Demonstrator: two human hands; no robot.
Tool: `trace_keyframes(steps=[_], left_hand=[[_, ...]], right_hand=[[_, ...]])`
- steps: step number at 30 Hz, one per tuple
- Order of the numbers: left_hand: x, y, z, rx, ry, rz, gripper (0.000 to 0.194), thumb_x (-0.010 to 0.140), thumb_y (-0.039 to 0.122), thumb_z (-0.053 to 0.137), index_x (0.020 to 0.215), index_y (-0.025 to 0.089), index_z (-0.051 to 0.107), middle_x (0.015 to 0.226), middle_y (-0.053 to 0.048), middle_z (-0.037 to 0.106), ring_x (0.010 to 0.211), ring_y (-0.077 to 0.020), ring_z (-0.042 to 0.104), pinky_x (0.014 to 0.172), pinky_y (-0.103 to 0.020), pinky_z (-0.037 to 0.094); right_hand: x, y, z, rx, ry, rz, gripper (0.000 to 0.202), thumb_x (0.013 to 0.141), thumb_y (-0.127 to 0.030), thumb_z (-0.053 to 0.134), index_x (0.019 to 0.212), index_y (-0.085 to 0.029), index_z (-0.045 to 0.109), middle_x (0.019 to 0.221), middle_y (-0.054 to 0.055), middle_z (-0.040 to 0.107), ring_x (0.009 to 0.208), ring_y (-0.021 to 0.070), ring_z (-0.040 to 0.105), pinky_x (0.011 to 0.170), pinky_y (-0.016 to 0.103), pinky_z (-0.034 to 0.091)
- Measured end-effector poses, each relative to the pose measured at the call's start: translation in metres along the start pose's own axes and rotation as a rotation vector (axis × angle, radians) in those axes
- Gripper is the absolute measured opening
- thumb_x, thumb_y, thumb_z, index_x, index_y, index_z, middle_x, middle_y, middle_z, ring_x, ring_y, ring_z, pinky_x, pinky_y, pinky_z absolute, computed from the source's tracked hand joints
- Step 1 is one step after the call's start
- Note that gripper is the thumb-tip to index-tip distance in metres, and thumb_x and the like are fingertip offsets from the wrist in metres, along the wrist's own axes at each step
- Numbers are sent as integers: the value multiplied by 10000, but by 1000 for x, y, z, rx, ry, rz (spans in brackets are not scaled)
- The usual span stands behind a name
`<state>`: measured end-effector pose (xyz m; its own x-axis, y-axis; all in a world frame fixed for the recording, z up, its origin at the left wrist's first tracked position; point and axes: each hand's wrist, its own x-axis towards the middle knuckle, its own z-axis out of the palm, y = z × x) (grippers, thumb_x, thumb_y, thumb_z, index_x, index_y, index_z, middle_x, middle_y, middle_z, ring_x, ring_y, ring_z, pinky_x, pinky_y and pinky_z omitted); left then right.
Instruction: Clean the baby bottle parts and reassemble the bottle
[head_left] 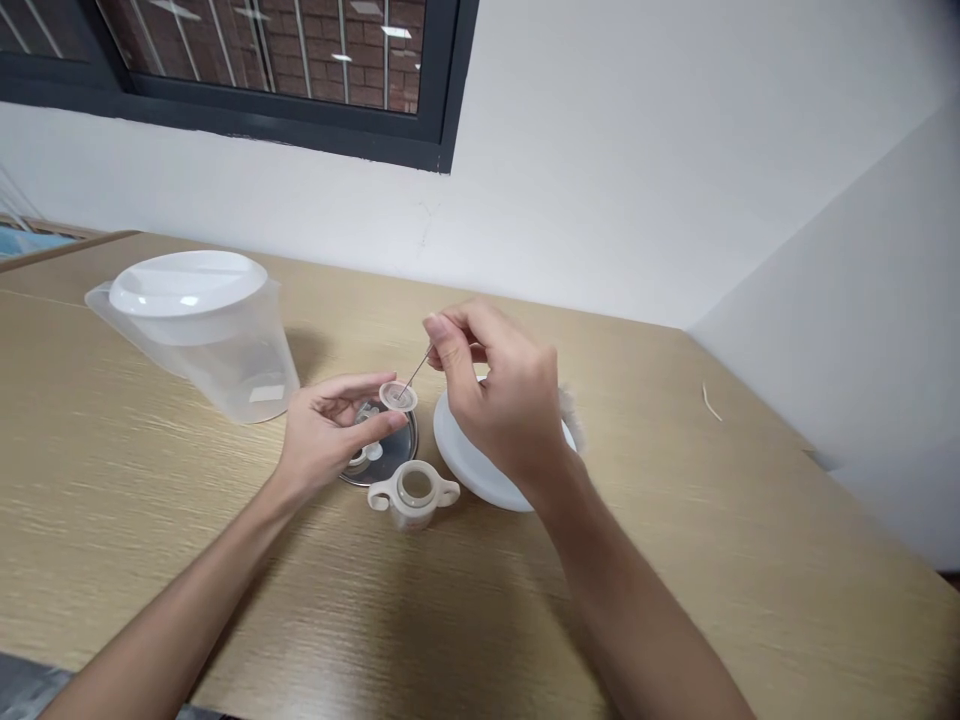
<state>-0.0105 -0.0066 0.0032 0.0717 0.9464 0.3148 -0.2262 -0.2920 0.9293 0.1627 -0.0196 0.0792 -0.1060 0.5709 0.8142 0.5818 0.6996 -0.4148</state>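
Between its thumb and fingers, my left hand (330, 425) holds a small round translucent disc (407, 398) by the rim. My right hand (495, 385) pinches a thin wire-like rod (417, 368), its lower end touching or just over the middle of the disc; the rod's upper end is hidden in the fingers. Below them stands a small two-handled cup (415, 503), upright with an uncovered mouth. Behind my left hand lies a round metal tray (391, 463) bearing small pale parts (370, 452), partly covered by the fingers. A whitish round basin (469, 455) sits under my right hand and wrist.
On the left stands a translucent pitcher (240, 365) with a white lid (191, 280). A short pale strip (711, 402) lies on the wooden table (750, 520) at the right. The white wall (585, 180) and a dark-framed window (390, 150) rise behind.
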Motion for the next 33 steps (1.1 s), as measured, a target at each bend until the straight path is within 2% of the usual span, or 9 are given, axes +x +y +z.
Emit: trace_keyframes(steps=[4, 10, 16, 23, 28, 33], left_hand=[[-1, -2, 0, 11, 0, -75, 443, 640, 189, 928, 1066, 224, 813, 1012, -72, 826, 906, -211, 774, 850, -301, 629], [-3, -1, 6, 29, 13, -110, 415, 636, 207, 929, 1036, 230, 822, 1051, -76, 820, 962, -244, 769, 901, -348, 624], [-4, -5, 4, 22, 40, -126, 441, 641, 227, 931, 1065, 223, 812, 1035, -79, 823, 919, -205, 775, 833, -278, 625], [-1, -11, 4, -31, 25, -63, 455, 656, 234, 923, 1095, 226, 800, 1157, -93, 790, 1041, -252, 762, 931, -352, 620], [-1, -13, 3, -21, 25, -50, 472, 666, 274, 918, 1119, 228, 793, 1181, -106, 779, 1084, -283, 751, 918, -366, 629], [-1, -15, 2, -26, 24, -58, 462, 676, 268, 914, 1119, 219, 794, 1162, -102, 786, 1065, -282, 756, 854, -330, 635]], right_hand=[[-1, -2, 3, -13, -86, 41, 221, 1034, -217, 493, 828, -207, 571, 725, -17, 629, 660, 94, 595, 640, 219, 470], [-1, 0, 6, 0, -151, 75, 200, 1037, -207, 487, 859, -198, 578, 760, -13, 638, 684, 93, 588, 620, 215, 410], [0, 8, 8, 56, -175, 165, 221, 1051, -275, 470, 857, -213, 558, 741, -25, 640, 684, 95, 597, 649, 218, 411], [-1, 5, 13, 145, -220, 194, 187, 1054, -253, 439, 891, -234, 528, 702, -51, 646, 662, 86, 636, 637, 198, 419], [-2, 4, 14, 152, -236, 217, 177, 1058, -273, 427, 913, -245, 526, 714, -47, 676, 639, 89, 643, 601, 191, 419], [-4, 7, 15, 160, -252, 194, 187, 1057, -271, 409, 902, -249, 511, 857, -22, 730, 681, 81, 665, 612, 179, 423]])
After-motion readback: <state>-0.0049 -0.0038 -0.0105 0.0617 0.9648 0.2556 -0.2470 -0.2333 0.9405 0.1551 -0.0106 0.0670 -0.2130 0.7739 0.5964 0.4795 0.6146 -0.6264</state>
